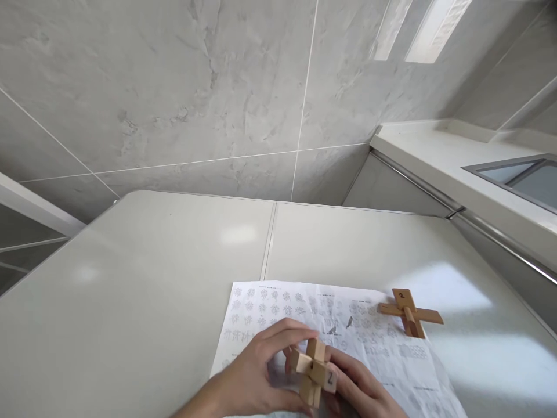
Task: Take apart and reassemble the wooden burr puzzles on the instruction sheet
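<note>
A small pale wooden burr puzzle [310, 380], made of interlocking blocks, is held up above the paper sheet in front of me. One block end facing right bears a dark mark like a "2" or "Z". My left hand [256, 368] curves around its left side, index finger near the top block and thumb at the bottom one. From the right, my right hand [363, 386] grips it, with some fingers hidden behind the blocks. A second, browner wooden cross puzzle [404, 298], marked "2", lies at the sheet's upper right corner.
The creased paper sheet [282, 305] carries rows of small printed diagrams. Beneath it is a white folding table [183, 249] with a seam down the middle. A white counter with a metal-framed sink [500, 177] stands at right, above a metal rail. Grey tiles lie beyond.
</note>
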The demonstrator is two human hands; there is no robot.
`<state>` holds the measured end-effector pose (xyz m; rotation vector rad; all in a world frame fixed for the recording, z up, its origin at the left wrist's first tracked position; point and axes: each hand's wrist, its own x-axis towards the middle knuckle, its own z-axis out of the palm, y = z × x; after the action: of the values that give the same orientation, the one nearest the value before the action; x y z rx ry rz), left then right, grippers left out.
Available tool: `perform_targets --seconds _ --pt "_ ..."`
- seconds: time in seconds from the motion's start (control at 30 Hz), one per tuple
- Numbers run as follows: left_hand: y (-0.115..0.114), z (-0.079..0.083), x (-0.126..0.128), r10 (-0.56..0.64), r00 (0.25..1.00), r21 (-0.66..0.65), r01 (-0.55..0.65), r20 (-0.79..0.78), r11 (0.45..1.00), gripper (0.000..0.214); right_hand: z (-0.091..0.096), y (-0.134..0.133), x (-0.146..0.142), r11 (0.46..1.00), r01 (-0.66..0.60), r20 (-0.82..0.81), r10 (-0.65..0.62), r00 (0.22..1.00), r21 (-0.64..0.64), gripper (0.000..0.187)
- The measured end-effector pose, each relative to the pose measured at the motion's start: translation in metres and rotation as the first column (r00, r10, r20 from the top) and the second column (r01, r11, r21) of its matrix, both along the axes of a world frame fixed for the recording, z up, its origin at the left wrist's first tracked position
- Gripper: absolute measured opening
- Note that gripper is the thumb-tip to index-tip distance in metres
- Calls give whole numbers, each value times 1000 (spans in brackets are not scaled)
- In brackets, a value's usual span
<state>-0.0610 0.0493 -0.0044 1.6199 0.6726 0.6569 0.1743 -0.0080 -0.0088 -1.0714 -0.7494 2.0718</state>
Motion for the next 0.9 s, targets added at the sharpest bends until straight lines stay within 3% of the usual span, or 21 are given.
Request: perform_targets --seconds 0.07,0.17,0.27,0.47,0.67,0.9 --pt "0 3 -2 26 999 -55 -28 -42 998 77 -7 5 2 991 47 -154 -66 986 -125 55" --pt "1 8 -3 71 991 -81 -81 -117 993 74 -14 16 11 981 117 -280 -156 947 -153 48" --pt "1 9 -2 101 984 -80 -113 -144 990 62 -14 24 19 952 260 -283 -298 912 -164 40" --pt "4 14 -2 44 972 -51 -58 -229 997 38 -15 36 29 858 462 -311 -513 800 -225 37" --pt "5 13 -4 14 958 -40 -27 -288 999 36 -21 45 42 794 538 -347 -608 714 -285 27" --pt "6 13 -2 29 963 4 -29 -270 1000 36 -20 53 48 746 573 -391 -666 635 -341 34"
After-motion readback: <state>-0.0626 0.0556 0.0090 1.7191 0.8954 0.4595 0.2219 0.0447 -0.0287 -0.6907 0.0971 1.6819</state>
